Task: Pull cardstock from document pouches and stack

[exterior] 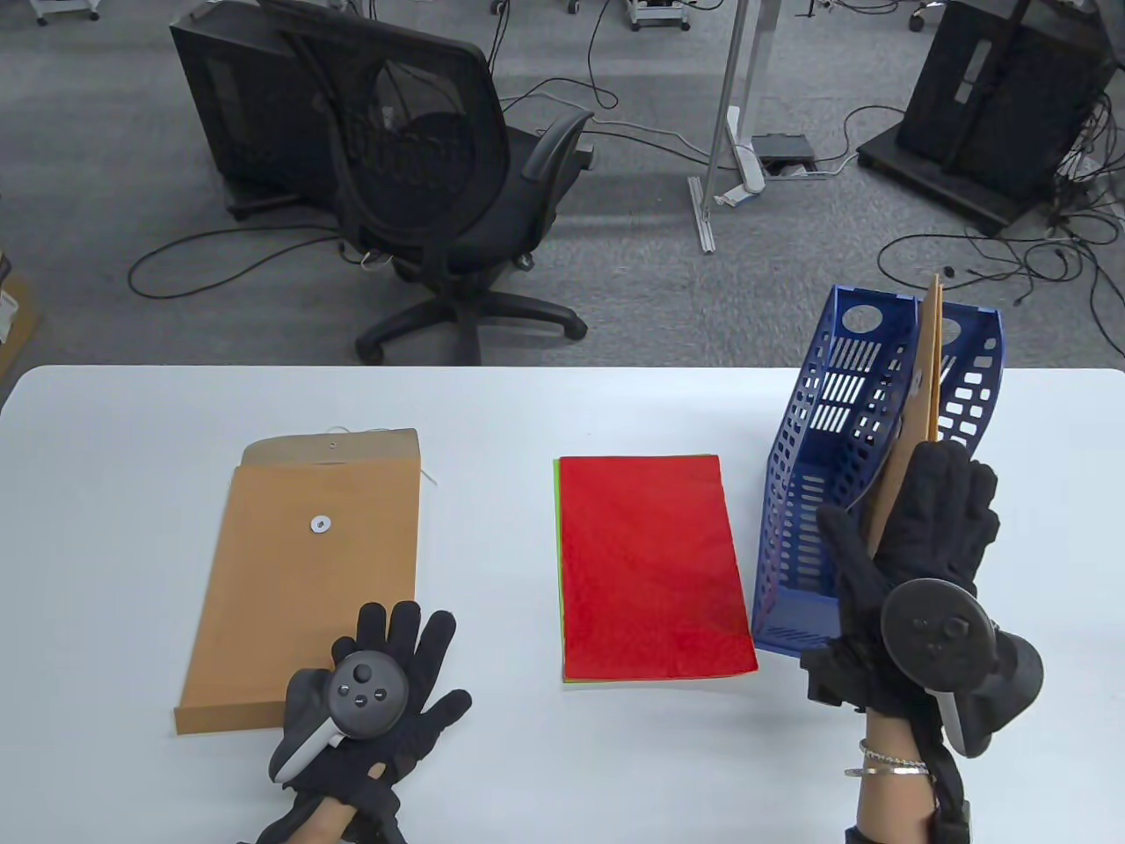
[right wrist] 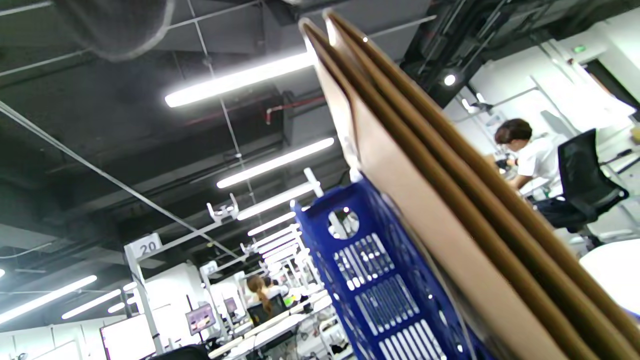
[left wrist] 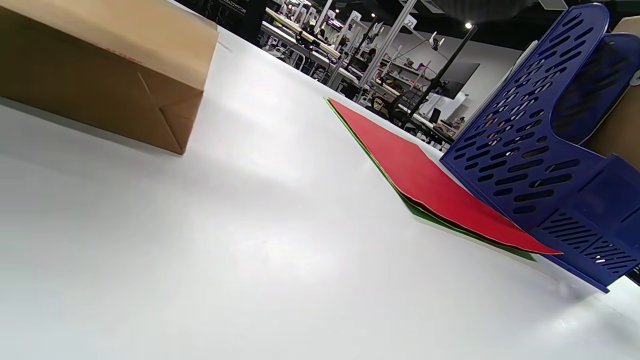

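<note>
- The red cardstock [exterior: 655, 567] lies flat at the middle of the white bench [exterior: 545, 413], on top of a green sheet [exterior: 557, 527] that shows only as a thin edge along its left side.
- Just right of that stack stands the blue file holder [exterior: 813, 492]. Several brown pouches [exterior: 918, 396] stand upright in it, their tops rising above its far rim; the right wrist view shows three or so edges side by side.
- Your right hand [exterior: 914, 563] is raised at the holder's near end. Its fingers [exterior: 954, 492] wrap the near edges of the standing pouches, thumb on the left side and the rest on the right.
- A flat brown pouch [exterior: 303, 580] lies on the left of the bench, flap open at its far end. What is inside it cannot be told.
- Your left hand [exterior: 378, 703] rests palm down on that pouch's near right corner, fingers spread, gripping nothing.
</note>
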